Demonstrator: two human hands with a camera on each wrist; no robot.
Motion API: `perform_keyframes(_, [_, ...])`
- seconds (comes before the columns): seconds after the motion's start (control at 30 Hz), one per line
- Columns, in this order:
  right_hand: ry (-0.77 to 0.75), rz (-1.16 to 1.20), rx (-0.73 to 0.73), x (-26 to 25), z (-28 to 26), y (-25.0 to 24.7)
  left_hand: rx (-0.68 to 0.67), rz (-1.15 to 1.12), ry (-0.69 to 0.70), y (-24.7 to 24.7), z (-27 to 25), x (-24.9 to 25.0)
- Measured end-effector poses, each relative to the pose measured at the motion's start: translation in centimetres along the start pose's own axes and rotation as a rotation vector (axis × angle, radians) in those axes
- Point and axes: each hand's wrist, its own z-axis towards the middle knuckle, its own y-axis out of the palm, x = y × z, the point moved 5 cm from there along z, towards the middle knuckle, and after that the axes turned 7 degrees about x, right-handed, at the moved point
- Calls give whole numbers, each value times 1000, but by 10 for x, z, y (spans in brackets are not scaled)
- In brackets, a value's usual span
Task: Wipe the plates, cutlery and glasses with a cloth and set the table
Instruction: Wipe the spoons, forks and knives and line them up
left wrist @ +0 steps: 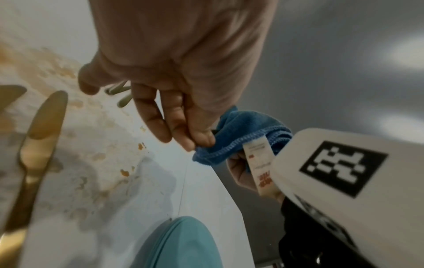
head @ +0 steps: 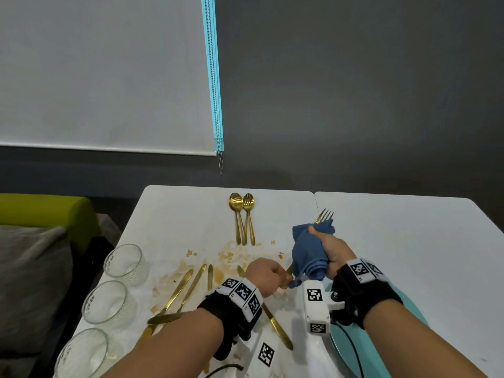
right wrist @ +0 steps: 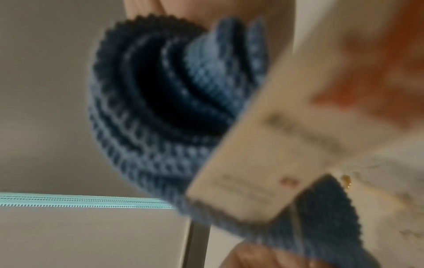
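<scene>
The right hand [head: 328, 249] grips a blue cloth [head: 309, 253] wrapped round a gold fork [head: 323, 215], whose tines poke out above the cloth, while the left hand [head: 268, 275] pinches the fork's handle end at the cloth's lower edge, both held above the stained tabletop [head: 395, 241]. By the look of it the work is early: a spoon and fork [head: 244, 216] lie neatly at the far edge, perhaps already wiped. Several gold knives [head: 177, 291] lie loose among the brown smears, three glasses [head: 124, 261] wait at the left edge, the teal plate [head: 351, 347] sits under the right forearm, and no place is laid yet.
</scene>
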Motion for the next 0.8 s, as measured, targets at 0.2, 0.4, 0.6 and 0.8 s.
perform_keyframes(0.2, [51,-411,-93,31,-11,13,119,21,-3,8,14,-3])
perform_keyframes(0.4, [-100,-735,-61,23,-6,6,-262,290,-86,14,15,0])
perform_keyframes(0.6, [-146,-907,-132,17,-3,13,53,113,-47,-34,53,14])
perform_keyframes(0.8, [-264,-1084,-232,6,-4,47,-30,-202,-176,-22,74,21])
